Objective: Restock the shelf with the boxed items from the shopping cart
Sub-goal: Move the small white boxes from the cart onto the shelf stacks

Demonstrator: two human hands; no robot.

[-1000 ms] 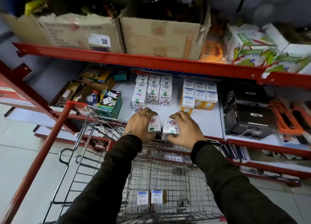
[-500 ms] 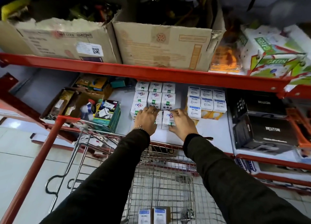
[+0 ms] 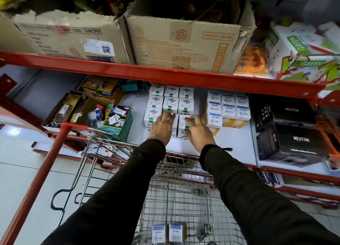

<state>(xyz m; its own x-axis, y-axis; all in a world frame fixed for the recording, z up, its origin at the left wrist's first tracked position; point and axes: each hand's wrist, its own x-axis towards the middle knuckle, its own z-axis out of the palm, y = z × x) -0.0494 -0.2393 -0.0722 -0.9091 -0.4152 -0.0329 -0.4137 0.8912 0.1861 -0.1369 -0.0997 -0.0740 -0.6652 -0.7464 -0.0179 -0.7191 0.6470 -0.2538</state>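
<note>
Both my hands rest on small white boxes at the front of a stack of like boxes (image 3: 171, 101) on the white shelf (image 3: 237, 139). My left hand (image 3: 162, 127) lies over one white box (image 3: 173, 124), fingers spread on its top. My right hand (image 3: 197, 131) covers the neighbouring white box (image 3: 184, 124). Both boxes stand on the shelf against the row behind. The wire shopping cart (image 3: 176, 193) is below my arms, with two white-and-blue boxes (image 3: 169, 233) on its floor.
A second stack of white-and-blue boxes (image 3: 228, 106) stands to the right, then black cartons (image 3: 292, 139). Left on the shelf sit a green box (image 3: 119, 123) and an open carton of oddments (image 3: 73, 110). A red shelf beam (image 3: 165, 73) with cardboard cartons (image 3: 184, 44) runs overhead.
My hands carried two white boxes from above the cart forward onto the shelf and set them against the front of the stack; the camera moved closer to the shelf.
</note>
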